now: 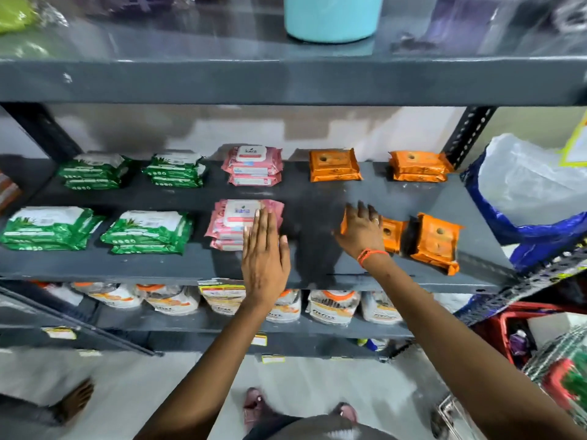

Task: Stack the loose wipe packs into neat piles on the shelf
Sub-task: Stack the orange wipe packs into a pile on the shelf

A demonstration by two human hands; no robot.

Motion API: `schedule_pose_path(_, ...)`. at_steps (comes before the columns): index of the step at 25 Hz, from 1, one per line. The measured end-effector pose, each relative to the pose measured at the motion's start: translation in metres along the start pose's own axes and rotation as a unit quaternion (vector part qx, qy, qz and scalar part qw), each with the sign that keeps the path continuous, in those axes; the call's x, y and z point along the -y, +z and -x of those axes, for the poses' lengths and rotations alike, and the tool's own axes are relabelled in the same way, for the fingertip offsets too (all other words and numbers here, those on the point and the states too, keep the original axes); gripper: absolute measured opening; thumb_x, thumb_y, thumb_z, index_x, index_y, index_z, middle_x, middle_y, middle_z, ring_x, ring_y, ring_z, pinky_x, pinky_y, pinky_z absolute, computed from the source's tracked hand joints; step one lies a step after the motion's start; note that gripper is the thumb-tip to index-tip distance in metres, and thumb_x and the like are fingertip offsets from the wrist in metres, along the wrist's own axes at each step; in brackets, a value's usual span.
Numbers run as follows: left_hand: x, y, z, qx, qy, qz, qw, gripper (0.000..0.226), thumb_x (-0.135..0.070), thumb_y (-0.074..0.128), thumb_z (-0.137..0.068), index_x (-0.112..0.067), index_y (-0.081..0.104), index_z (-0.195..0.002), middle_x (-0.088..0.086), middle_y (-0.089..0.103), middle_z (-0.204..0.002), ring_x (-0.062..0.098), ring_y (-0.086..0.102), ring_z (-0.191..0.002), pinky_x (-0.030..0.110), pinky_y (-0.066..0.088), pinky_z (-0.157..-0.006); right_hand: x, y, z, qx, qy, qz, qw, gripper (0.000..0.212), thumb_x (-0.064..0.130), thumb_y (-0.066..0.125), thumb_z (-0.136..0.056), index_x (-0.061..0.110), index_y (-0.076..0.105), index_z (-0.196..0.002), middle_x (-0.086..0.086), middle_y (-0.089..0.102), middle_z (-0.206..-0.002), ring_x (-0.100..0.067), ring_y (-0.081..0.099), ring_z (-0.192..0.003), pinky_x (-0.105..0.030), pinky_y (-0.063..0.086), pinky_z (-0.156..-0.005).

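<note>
On the dark grey shelf (317, 198) lie wipe packs in small piles. My left hand (265, 249) is flat with fingers straight, pressed against the right side of the front pink pile (235, 223). My right hand (362, 230) lies spread over an orange pack (390, 233), its fingers covering the pack's left part. Another orange pile (436, 241) sits askew just to the right. Behind stand a pink pile (254, 165) and two orange piles (335, 165) (419, 166). Green piles (147, 228) (49, 228) fill the left side.
An upper shelf board (286, 81) overhangs, with a light blue tub (332, 17) on it. A blue and white plastic bag (524, 198) presses in at the shelf's right end. White pouches (333, 304) line the shelf below. A red crate (521, 328) stands low right.
</note>
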State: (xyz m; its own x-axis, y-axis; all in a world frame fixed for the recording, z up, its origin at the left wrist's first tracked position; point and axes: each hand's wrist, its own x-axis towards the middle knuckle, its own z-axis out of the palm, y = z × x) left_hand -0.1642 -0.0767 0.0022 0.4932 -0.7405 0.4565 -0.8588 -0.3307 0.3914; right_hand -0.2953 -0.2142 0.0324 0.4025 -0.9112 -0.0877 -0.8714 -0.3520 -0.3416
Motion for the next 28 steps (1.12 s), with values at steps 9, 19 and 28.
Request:
schedule_pose_path(9,-0.03,0.035,0.028,0.11,0.053,-0.028,0.992,0.049,-0.029,0.042,-0.095,-0.002,0.042,-0.137,0.014,0.043,-0.146,0.026,0.042,-0.135,0.042,0.033,-0.112,-0.05,-0.015,-0.008,0.053,-0.003,0.114,0.992,0.084,0.061,0.069,-0.068,0.007,0.048,-0.129,-0.016,0.048,-0.132,-0.041,0.038,-0.127,-0.052,0.038,-0.101)
schedule_pose_path(19,-0.022,0.045,0.037,0.176,0.028,-0.122,0.976,0.061,-0.046,0.025,-0.094,-0.007,0.043,-0.137,0.01,0.047,-0.144,0.024,0.043,-0.134,0.045,0.035,-0.112,-0.03,-0.009,-0.003,0.043,0.045,0.026,0.998,0.096,0.066,0.063,-0.071,0.001,0.036,-0.137,-0.022,0.044,-0.134,-0.043,0.056,-0.114,-0.045,0.051,-0.091)
schedule_pose_path(28,-0.019,0.049,0.036,0.176,0.03,-0.129,0.976,0.064,-0.048,0.018,-0.095,-0.008,0.04,-0.139,0.009,0.039,-0.149,0.022,0.036,-0.139,0.042,0.028,-0.116,-0.022,-0.02,-0.014,0.096,-0.167,0.198,0.961,0.066,0.0,0.048,-0.088,0.024,0.027,-0.146,-0.015,0.021,-0.155,-0.042,0.03,-0.137,-0.053,0.044,-0.104)
